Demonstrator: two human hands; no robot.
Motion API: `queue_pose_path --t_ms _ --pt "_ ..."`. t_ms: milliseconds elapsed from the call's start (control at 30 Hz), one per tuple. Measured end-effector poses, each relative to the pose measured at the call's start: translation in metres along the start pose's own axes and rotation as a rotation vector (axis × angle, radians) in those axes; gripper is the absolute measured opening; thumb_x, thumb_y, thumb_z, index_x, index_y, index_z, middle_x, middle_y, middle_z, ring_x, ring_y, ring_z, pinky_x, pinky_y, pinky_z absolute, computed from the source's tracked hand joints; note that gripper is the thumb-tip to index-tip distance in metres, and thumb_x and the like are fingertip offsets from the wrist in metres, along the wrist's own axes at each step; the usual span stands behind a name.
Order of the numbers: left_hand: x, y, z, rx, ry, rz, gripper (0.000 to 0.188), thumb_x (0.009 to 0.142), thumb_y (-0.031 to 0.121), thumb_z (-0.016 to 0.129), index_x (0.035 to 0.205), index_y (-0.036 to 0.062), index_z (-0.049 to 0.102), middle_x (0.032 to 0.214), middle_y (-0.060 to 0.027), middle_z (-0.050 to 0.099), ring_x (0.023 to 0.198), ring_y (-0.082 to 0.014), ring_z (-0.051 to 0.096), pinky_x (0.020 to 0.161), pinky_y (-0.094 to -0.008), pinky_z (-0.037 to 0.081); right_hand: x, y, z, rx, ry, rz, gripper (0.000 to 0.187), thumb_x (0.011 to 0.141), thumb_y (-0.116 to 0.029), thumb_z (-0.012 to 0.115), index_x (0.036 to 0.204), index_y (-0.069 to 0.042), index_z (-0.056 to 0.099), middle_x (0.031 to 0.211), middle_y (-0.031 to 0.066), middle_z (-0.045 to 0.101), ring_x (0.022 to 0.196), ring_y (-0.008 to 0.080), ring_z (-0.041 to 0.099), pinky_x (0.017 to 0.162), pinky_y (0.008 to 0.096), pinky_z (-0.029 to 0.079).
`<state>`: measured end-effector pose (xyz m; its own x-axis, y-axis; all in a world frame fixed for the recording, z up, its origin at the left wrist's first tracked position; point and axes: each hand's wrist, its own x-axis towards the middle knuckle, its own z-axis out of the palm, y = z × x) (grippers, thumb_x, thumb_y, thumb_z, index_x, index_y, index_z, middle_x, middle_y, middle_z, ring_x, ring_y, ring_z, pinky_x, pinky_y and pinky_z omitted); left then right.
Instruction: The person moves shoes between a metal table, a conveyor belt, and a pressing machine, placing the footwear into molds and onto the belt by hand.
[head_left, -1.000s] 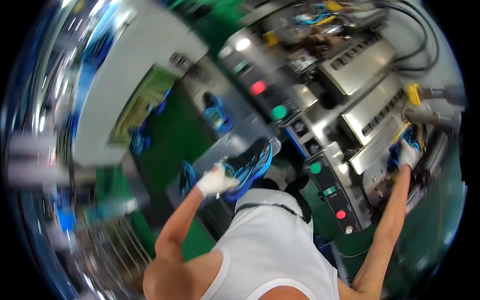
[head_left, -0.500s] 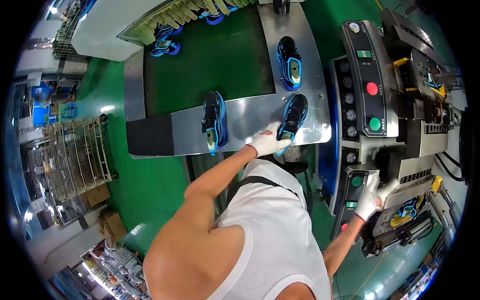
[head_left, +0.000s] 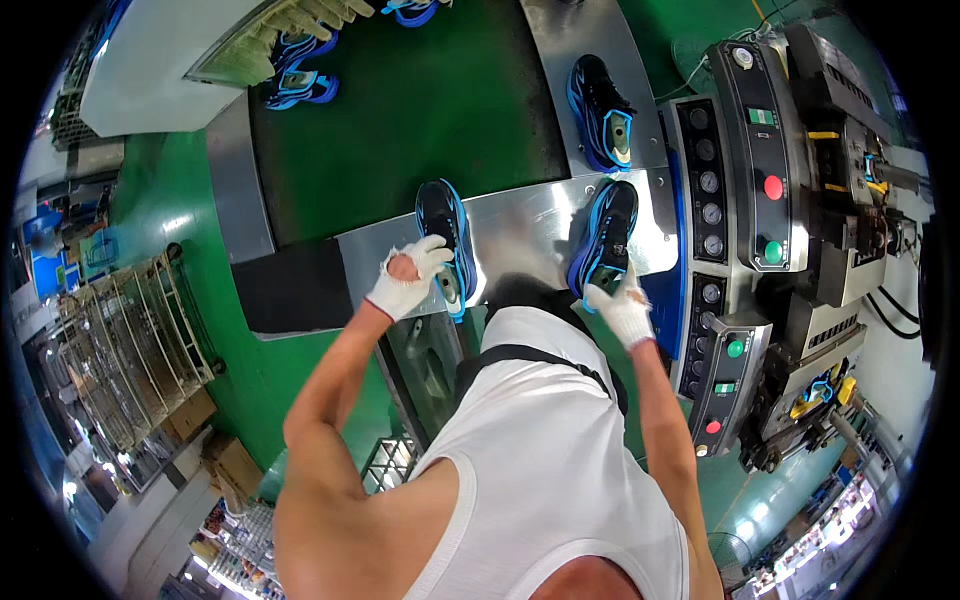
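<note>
Head view had two black-and-blue shoes (head_left: 438,215) down along the metal desk's (head_left: 368,248) near edge, neither lifted clear, left hand (head_left: 405,280) against one, right hand (head_left: 625,310) by the other's heel, grips impossible to tell!

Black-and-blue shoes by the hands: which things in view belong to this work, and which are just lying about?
Apparently in the work:
- first shoe by the left hand
- second shoe by the right hand
- metal ledge beneath

Apparently just about:
- wire cart
- cardboard box
</note>
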<state>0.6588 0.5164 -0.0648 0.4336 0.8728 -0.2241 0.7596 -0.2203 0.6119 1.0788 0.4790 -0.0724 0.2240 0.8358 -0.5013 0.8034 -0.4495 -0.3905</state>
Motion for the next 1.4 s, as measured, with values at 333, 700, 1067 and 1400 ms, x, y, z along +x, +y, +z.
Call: queue_pose_path --t_ms 333,700,1067,1400 --pt "0.009 0.019 -0.026 -0.318 -0.084 -0.324 0.067 0.086 0.014 0.076 0.147 0.0063 0.051 0.143 -0.0147 0.06 0.129 -0.0306 0.061 0.11 -0.0414 0.048 0.045 0.019 0.103 0.228 0.43 0.084 0.058 0.08 -0.042 0.078 0.119 -0.002 0.064 0.103 0.0183 0.072 0.094 0.0365 0.069 0.086 0.0456 0.053" --pt "0.009 0.025 0.09 -0.251 0.262 -0.966 0.083 0.071 0.035 0.088 0.136 -0.0039 0.053 0.122 -0.0221 0.069 0.111 -0.0362 0.066 0.101 -0.0451 0.05 -0.07 -0.019 -0.018 1.709 0.244 0.589 0.034 0.079 -0.003 0.081 0.106 -0.007 0.061 0.093 0.0025 0.066 0.078 0.0156 0.065 0.067 0.0343 0.055" --pt "0.086 0.315 0.059 0.028 -0.739 0.146 0.057 0.082 0.035 0.083 0.126 0.0044 0.066 0.114 -0.0111 0.072 0.101 -0.0234 0.067 0.09 -0.0405 0.053 -0.284 0.026 0.009 1.908 0.963 0.551 0.028 0.084 0.0 0.076 0.11 -0.006 0.068 0.094 0.0064 0.072 0.078 0.0164 0.069 0.067 0.032 0.056" --pt "-0.067 0.518 0.187 0.139 -1.229 0.891 0.068 0.078 0.031 0.085 0.132 -0.0032 0.062 0.128 -0.0155 0.068 0.114 -0.027 0.064 0.099 -0.0396 0.05 -0.494 0.023 0.033 1.672 2.27 0.705 0.043 0.08 -0.008 0.085 0.119 -0.003 0.067 0.104 0.0019 0.068 0.086 0.0103 0.062 0.077 0.0307 0.053"
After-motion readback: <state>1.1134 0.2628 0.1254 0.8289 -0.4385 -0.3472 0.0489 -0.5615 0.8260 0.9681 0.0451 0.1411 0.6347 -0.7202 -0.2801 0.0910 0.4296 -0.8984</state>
